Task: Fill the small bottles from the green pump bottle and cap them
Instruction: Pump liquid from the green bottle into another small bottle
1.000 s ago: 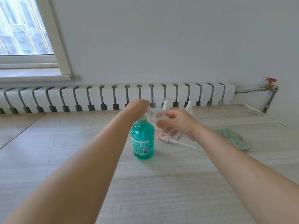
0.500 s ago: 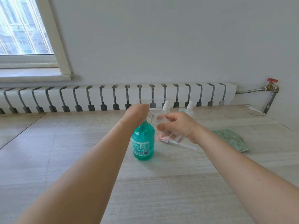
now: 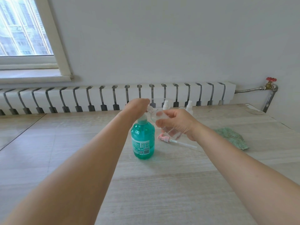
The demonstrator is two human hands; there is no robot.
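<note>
Pale wood-grain tabletop (image 3: 162, 184) is set against a plain grey wall, with a white ribbed radiator (image 3: 113, 96) along the far edge, a white-framed window (image 3: 32, 38) at upper left and a red-handled pipe valve (image 3: 270, 82) at right.

Translucent green pump bottle (image 3: 142, 140) is stood upright near table centre. A white label with a barcode is seen on its lower body; the print is too small to be read.

Left hand (image 3: 136, 108) is laid over the pump head; the fingers are hidden from view, so the grip cannot be told. Right hand (image 3: 177, 124) is curled round a small clear plastic bottle (image 3: 158, 116), tilted with its mouth towards the pump spout. The fill level cannot be made out through the fingers.

A loose pink-and-white pump cap with a clear dip tube (image 3: 175, 141) is laid flat on the table, just right of the green bottle. Two small white-capped spray bottles (image 3: 189, 106) are partly hidden behind the right hand. A green speckled cloth (image 3: 233, 138) is laid at right, well apart.
</note>
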